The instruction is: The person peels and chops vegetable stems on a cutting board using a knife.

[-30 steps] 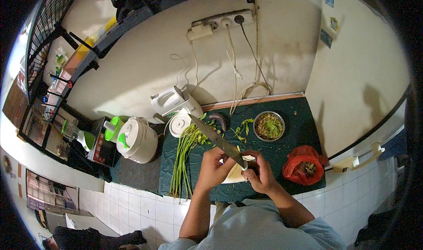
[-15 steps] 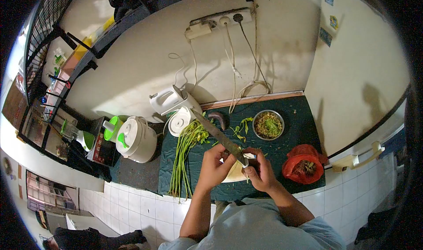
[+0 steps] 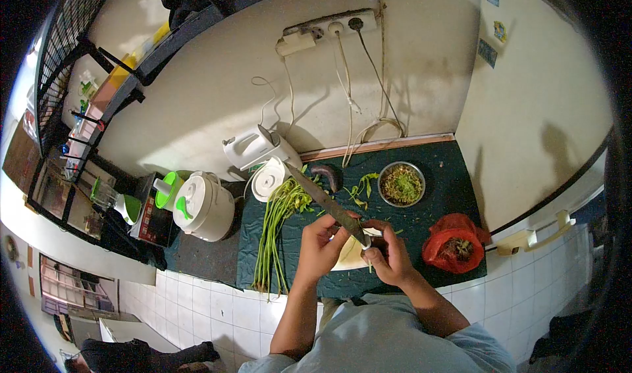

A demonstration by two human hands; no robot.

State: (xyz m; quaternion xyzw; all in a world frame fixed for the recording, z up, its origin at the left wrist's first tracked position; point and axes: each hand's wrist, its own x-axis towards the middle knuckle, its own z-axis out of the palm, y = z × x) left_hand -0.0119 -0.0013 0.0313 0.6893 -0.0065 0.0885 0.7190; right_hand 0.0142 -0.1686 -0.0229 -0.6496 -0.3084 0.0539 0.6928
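My right hand (image 3: pixel 390 260) is closed around the handle end of a large knife (image 3: pixel 322 198). Its long dark blade points up and to the left, across the front of my left hand (image 3: pixel 320 249). The left fingers are bent and pinched together close to the blade; what lies between them is too small and hidden to name. Beneath both hands is a pale round-edged cutting board (image 3: pixel 350 260), partly covered. A bunch of long green stems with leaves (image 3: pixel 270 238) lies left of my left hand. Some loose leaves (image 3: pixel 361 192) rest beyond the knife.
Behind the hands stands a metal bowl (image 3: pixel 401 185) of chopped greens. A red plastic bag (image 3: pixel 454 244) with scraps sits at the right. Farther left are a dark curved eggplant-like vegetable (image 3: pixel 326 174), a white lid (image 3: pixel 270 180), a hand mixer (image 3: pixel 253 150) and a white rice cooker (image 3: pixel 205 208).
The fingers of my left hand have shifted slightly beside the blade. The knife and my right hand stay almost in the same place.
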